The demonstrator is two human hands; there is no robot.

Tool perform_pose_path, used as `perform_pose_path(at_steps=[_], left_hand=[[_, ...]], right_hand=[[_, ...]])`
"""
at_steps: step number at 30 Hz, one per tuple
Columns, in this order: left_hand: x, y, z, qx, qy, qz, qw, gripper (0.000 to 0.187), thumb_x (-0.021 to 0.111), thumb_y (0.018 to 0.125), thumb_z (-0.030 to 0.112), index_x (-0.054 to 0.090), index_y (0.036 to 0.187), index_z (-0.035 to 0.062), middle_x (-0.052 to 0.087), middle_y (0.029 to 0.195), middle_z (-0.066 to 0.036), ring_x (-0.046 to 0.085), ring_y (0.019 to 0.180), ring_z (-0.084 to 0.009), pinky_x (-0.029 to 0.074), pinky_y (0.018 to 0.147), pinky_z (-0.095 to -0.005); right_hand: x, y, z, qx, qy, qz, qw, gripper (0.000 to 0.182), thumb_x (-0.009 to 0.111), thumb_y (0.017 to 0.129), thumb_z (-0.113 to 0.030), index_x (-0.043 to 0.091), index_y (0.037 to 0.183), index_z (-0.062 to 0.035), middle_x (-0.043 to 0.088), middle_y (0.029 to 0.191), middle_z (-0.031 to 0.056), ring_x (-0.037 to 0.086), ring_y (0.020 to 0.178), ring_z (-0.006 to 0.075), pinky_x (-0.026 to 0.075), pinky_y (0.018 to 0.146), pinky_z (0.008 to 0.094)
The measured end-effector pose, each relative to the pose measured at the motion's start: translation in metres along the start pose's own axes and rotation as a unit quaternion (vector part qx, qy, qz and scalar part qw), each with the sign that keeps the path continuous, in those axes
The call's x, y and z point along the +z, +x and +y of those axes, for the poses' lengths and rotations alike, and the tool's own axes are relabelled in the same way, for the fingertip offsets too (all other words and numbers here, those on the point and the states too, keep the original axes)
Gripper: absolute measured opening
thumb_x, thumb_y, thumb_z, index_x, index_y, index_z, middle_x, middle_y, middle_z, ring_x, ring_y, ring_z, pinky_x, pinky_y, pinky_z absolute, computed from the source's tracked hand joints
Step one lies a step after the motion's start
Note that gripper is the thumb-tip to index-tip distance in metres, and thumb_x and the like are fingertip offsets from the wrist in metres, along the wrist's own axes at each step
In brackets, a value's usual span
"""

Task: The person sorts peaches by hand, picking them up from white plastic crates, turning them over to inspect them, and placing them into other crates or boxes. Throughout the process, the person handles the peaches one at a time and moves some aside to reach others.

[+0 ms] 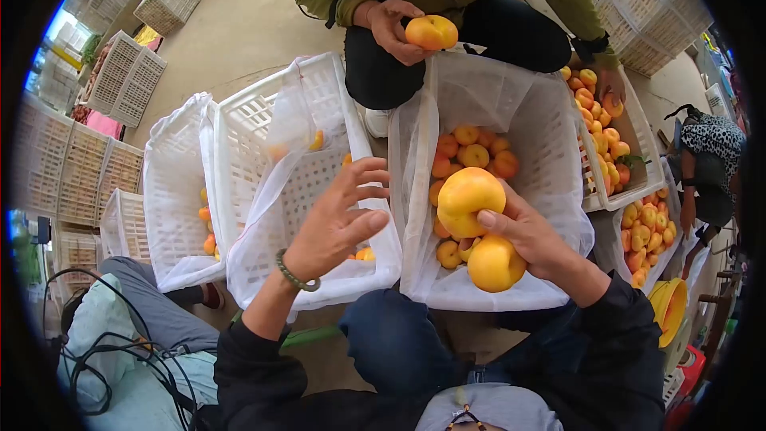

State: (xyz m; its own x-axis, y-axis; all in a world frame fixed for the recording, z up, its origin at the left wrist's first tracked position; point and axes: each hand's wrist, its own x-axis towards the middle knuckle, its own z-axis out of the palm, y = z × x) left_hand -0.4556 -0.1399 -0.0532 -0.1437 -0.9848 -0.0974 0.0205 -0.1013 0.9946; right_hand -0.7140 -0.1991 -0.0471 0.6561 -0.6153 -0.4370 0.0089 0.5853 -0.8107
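My right hand (536, 233) grips two yellow peaches, with its thumb between them. The upper peach (467, 198) is large with a deep cleft; the lower peach (496, 263) sits nearer to me. Both are above a mesh-lined white crate (550, 271) that holds more peaches (479, 153). My left hand (341, 215), with a beaded bracelet (295, 273) at the wrist, is open and holds nothing. Its fingers are spread over the right side of another lined crate (251, 140), where a few peaches show partly behind mesh.
Opposite me, a person's hand (395, 30) holds a peach (432, 32); their other hand (611, 86) touches peaches in a crate (650, 179) at right. A third lined crate (171, 183) stands at left. Stacked crates (64, 156) and a yellow bucket (669, 310) flank the area.
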Motion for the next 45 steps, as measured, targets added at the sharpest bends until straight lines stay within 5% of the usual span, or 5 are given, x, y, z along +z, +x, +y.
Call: perform_pose_path(at_steps=[18,27,34,39,45], left_hand=[[0.105,0.053,0.031,-0.02,0.184,-0.128,0.974,0.039,0.057,0.089,0.018,0.048,0.122,-0.0004,0.059,0.106,-0.012,0.061,0.093,-0.0192,0.049,0.082,-0.0296],[-0.035,-0.069,-0.083,-0.224,0.238,0.203,0.923,0.024,0.052,0.09,0.019,0.057,0.102,-0.0003,0.063,0.086,-0.009,0.061,0.068,-0.0153,0.049,0.06,-0.027],[-0.042,-0.124,-0.111,-0.309,0.265,0.193,0.893,0.035,0.056,0.088,0.022,0.056,0.113,-0.0026,0.062,0.096,-0.014,0.063,0.082,-0.0206,0.051,0.07,-0.0299],[-0.034,-0.129,-0.12,-0.291,0.401,0.125,0.86,0.034,0.055,0.087,0.023,0.059,0.109,-0.0034,0.064,0.095,-0.018,0.062,0.085,-0.0248,0.049,0.076,-0.0347],[-0.019,-0.123,-0.141,-0.286,0.39,0.169,0.859,0.034,0.049,0.09,0.023,0.059,0.108,-0.0046,0.065,0.093,-0.019,0.061,0.086,-0.0276,0.047,0.078,-0.0361]], right_hand=[[-0.187,-0.094,-0.055,-0.098,-0.01,0.104,0.99,0.052,0.063,0.084,-0.03,0.042,0.124,-0.0048,0.057,0.107,0.0102,0.062,0.089,0.0169,0.054,0.071,0.031],[-0.449,-0.085,-0.067,0.127,-0.301,0.424,0.845,0.048,0.068,0.075,-0.03,0.056,0.109,0.0011,0.061,0.102,0.0105,0.059,0.08,0.0229,0.048,0.071,0.0375],[-0.514,-0.053,-0.049,0.352,-0.425,0.331,0.766,0.061,0.073,0.069,-0.042,0.058,0.113,-0.002,0.061,0.111,0.0121,0.06,0.095,0.0256,0.046,0.082,0.0377],[-0.53,-0.065,-0.051,0.271,-0.592,0.342,0.678,0.057,0.062,0.077,-0.049,0.064,0.101,0.0031,0.064,0.104,0.0164,0.062,0.089,0.0294,0.048,0.078,0.0372],[-0.512,-0.084,-0.051,0.23,-0.428,0.367,0.793,0.049,0.061,0.083,-0.043,0.062,0.1,0.003,0.065,0.095,0.0105,0.064,0.082,0.0204,0.051,0.069,0.0338]])
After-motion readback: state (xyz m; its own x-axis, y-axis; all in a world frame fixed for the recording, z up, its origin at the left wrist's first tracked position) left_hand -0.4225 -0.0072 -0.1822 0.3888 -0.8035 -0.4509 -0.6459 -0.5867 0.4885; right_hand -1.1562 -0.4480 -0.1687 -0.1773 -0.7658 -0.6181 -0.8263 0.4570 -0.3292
